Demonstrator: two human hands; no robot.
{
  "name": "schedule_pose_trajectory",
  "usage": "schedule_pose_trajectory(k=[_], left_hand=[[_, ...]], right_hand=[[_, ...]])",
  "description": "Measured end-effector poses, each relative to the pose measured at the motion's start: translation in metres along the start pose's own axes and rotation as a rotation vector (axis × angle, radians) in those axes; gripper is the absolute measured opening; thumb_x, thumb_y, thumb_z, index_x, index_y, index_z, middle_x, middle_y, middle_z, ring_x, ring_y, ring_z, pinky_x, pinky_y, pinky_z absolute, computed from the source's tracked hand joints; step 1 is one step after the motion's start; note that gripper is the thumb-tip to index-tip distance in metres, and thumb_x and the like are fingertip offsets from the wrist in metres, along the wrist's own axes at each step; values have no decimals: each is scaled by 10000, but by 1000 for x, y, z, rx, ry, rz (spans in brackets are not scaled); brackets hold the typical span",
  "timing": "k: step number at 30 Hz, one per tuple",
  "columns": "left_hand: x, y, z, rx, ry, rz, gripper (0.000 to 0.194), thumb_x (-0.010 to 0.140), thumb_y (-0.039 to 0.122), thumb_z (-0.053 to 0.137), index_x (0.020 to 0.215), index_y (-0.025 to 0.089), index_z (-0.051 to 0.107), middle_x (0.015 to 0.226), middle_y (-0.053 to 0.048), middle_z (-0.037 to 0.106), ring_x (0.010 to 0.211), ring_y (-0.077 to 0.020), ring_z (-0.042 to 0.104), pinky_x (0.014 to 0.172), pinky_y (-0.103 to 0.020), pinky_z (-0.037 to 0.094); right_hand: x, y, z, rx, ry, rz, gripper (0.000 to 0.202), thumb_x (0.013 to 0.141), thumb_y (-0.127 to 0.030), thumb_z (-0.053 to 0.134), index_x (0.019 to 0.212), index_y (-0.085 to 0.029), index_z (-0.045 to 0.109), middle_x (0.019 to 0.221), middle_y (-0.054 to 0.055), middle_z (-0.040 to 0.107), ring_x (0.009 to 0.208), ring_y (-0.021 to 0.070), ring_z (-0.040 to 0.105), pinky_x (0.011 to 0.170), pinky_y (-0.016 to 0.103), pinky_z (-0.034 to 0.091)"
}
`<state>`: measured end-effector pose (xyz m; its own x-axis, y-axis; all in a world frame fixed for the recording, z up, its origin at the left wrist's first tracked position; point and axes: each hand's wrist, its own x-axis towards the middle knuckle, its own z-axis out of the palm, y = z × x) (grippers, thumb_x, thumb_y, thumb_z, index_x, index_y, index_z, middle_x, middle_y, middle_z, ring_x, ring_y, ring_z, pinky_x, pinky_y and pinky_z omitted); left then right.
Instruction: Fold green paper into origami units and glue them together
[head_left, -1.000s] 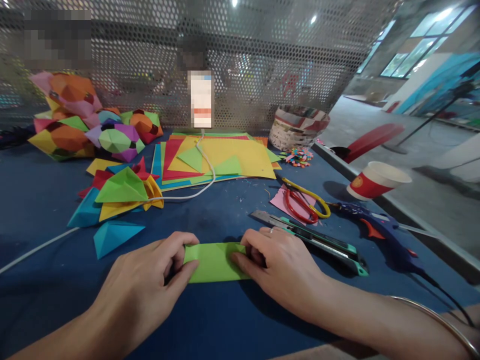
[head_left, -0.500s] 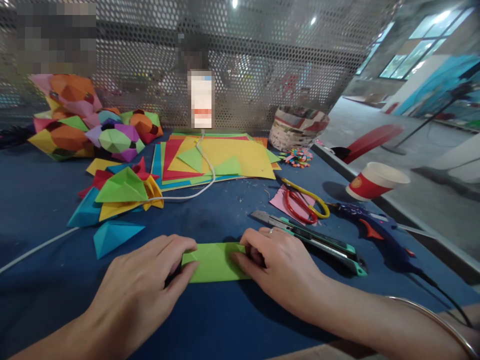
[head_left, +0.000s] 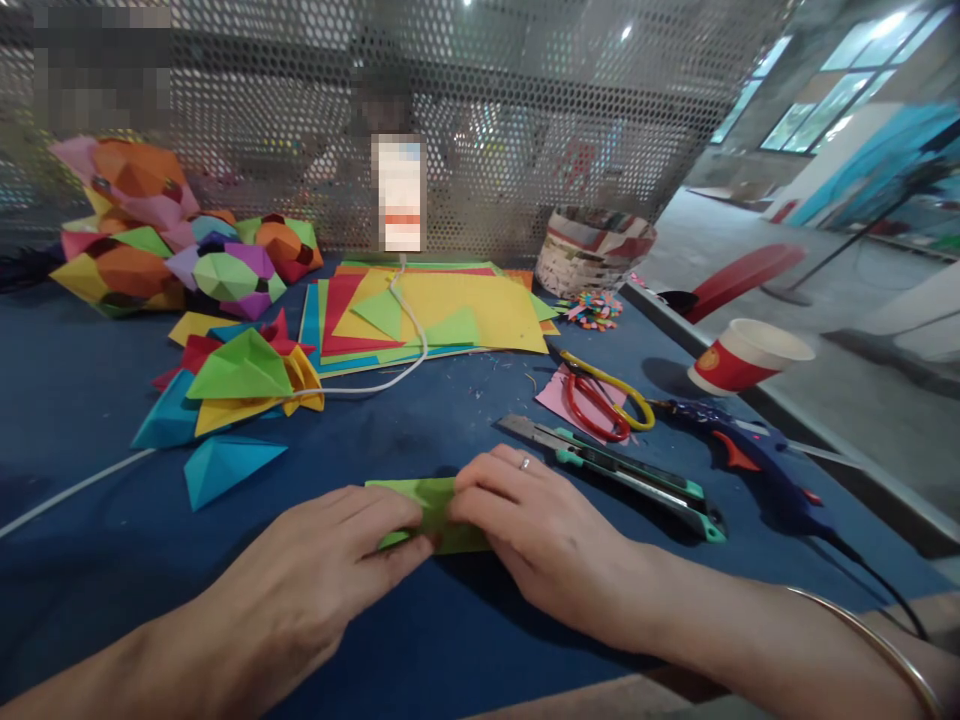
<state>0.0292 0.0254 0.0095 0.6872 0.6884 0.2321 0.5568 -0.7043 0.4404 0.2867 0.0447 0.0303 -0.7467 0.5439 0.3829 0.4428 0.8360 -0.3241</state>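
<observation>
On the left of the frame, a cluster of many-coloured faceted paper shapes (head_left: 139, 272) sits at the back of the blue table (head_left: 67, 400). In front of it lies a loose heap of folded paper pieces (head_left: 244, 367) in green, yellow, red and blue, with a single blue folded piece (head_left: 231, 468) just beside it, nearer the viewer.

The left hand (head_left: 322, 560), at lower centre-left, has its thumb and fingers brought together on the left part of a green paper strip (head_left: 431, 490), pinching it. The strip lies crosswise at lower centre. The right hand (head_left: 544, 540) covers its right part, fingers bent down onto the paper; whether they pinch or only press, I cannot tell. A ring (head_left: 525, 463) shows on one finger, and a bangle (head_left: 862, 625) circles the wrist at lower right.

Behind the hands, at upper centre, a white cable (head_left: 421, 340) runs over a stack of coloured sheets (head_left: 480, 305), yellow on top. A phone (head_left: 401, 190), blurred, stands upright behind them.

Further right come a woven basket (head_left: 592, 250), a small pile of coloured paper bits (head_left: 594, 311), scissors (head_left: 600, 395) with red and yellow handles on a pink paper, a green-and-black cutter (head_left: 622, 470), a red-and-white paper cup (head_left: 750, 358) and a dark blue glue gun (head_left: 761, 460).
</observation>
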Motion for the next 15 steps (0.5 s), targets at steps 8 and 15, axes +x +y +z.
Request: schedule_pose_trajectory(k=[8,15], left_hand=[[-4,2,-6,63,16,107,301,1064,263,493,1262,330,710,1061,-1,805,934,-196,770,852,-277,602],[-7,14,-21,324,46,322,487,966,9,360,1283,195,679,1111,-71,818,1022,-199,782,884,-252,628]], right_hand=[[-1,7,-6,-3,-106,-265,356,1011,-11,441,1113,-158,748,1022,54,759,956,177,655,880,291,541],[-2,3,-11,-113,-193,-286,293,1014,-57,503,1161,-148,740,1069,56,769,994,182,683,845,292,537]])
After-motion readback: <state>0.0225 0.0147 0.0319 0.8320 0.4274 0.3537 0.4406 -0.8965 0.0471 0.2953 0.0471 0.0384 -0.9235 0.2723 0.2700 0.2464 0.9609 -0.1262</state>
